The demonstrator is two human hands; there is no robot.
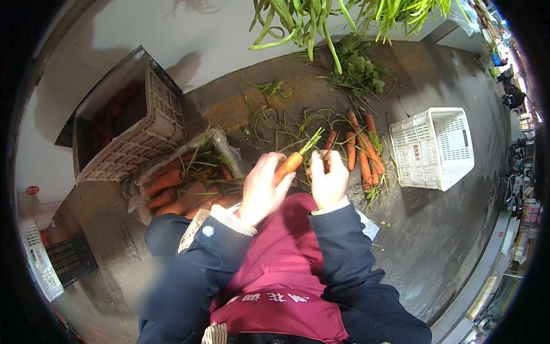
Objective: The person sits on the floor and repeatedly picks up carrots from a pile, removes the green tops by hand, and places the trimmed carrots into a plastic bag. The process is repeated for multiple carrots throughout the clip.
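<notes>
My left hand point(266, 185) is closed around a carrot point(288, 167) whose crown and trimmed green stalks point(312, 141) point up and to the right. Close by, my right hand point(328, 177) is held with its fingers curled near the stalks; whether anything is pinched in them is hidden. To the left, a plastic-lined container point(234, 148) holds several carrots point(165, 182) with long stems. Several loose carrots point(364, 148) lie on the floor beyond my right hand. Cut-off stalks and leaves point(275, 124) are scattered on the floor ahead.
A crate point(165, 114) with dark red produce stands at the left against the wall. On the right a white plastic basket point(414, 150) sits on the floor point(434, 232). Long green beans point(296, 21) hang over the top edge, above a heap of leafy greens point(359, 69).
</notes>
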